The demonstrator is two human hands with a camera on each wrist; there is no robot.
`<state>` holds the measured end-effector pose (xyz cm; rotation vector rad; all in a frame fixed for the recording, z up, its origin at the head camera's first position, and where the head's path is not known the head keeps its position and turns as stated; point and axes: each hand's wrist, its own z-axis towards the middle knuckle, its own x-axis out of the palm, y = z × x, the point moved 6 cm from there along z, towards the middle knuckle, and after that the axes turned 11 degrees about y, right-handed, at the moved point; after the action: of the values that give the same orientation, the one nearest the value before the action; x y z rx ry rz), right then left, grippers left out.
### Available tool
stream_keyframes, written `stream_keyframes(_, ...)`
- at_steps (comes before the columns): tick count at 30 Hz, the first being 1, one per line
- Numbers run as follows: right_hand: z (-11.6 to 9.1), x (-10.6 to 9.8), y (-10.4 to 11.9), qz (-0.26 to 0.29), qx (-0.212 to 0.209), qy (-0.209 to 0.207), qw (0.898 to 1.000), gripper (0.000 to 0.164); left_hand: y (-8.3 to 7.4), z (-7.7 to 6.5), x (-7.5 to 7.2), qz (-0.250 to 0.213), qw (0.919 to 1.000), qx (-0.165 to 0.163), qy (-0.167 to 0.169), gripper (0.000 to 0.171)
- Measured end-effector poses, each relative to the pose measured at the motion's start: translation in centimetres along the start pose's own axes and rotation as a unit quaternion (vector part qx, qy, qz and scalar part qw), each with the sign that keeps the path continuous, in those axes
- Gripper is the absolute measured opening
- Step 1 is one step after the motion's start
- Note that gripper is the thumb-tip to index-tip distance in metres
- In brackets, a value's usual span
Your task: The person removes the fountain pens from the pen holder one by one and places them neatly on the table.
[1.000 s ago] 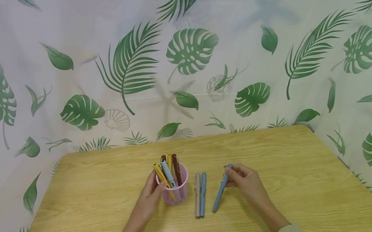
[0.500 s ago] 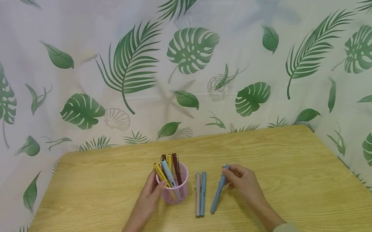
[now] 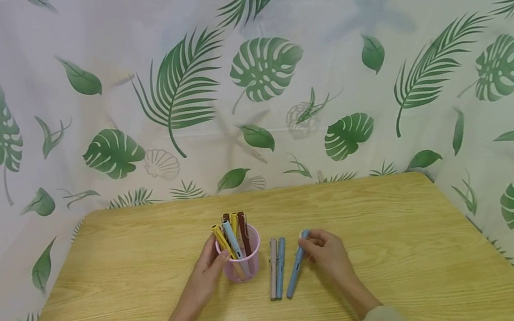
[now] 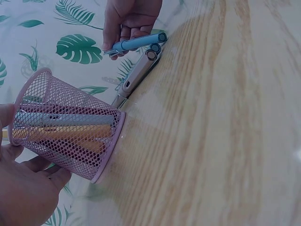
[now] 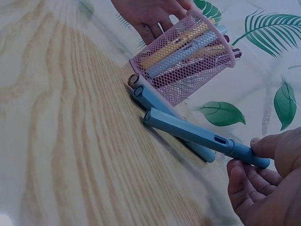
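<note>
A pink mesh pen cup (image 3: 253, 268) stands on the table with several yellow, pale blue and dark red pens (image 3: 232, 238) in it. My left hand (image 3: 204, 275) grips its left side, thumb near the front rim and fingers behind. My right hand (image 3: 332, 257) pinches a blue pen (image 5: 188, 129) by its upper end between thumb and fingers. That pen slants down and left, its far end low over the table. Left of it, a grey pen (image 3: 273, 273) and a second blue pen (image 3: 280, 269) lie side by side, close to the cup.
The wood-grain table (image 3: 422, 247) reaches back to a white curtain (image 3: 310, 120) printed with green leaves, which also hangs along both sides. A bright light reflection shows on the tabletop near the front edge.
My right hand has moved left with the blue pen, bringing it nearer the two lying pens. The left hand and the cup have stayed in place.
</note>
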<state>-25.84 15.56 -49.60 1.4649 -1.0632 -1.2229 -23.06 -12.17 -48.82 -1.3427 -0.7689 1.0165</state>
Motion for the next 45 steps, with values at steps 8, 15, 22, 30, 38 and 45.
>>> stream_keyframes(8,0.5,0.5,-0.5,-0.013,0.0,-0.004,1.0,0.035,0.1,0.0,0.1,-0.004,1.0,0.005,0.001,0.066)
stream_keyframes(15,0.4,0.8,0.3,-0.011,-0.001,0.009,1.0,0.036,0.0,-0.1,0.2,-0.01,0.9999,0.006,0.004,0.067)
stream_keyframes(22,1.3,1.1,-0.5,-0.044,0.007,0.0,0.999,0.036,0.1,-0.1,0.1,-0.005,1.0,0.006,0.002,0.067)
stream_keyframes(30,1.3,1.3,-0.4,-0.07,0.021,0.001,0.997,0.034,0.4,-0.2,0.0,0.0,0.9999,-0.014,0.001,0.068)
stream_keyframes(38,1.5,1.6,-0.6,-0.102,0.041,-0.016,0.994,0.032,0.4,-0.1,0.0,-0.001,0.9999,-0.008,0.006,0.068)
stream_keyframes(45,1.3,1.8,-0.3,-0.136,0.036,-0.021,0.99,0.032,0.4,-0.1,-0.1,0.005,0.9999,-0.011,0.005,0.068)
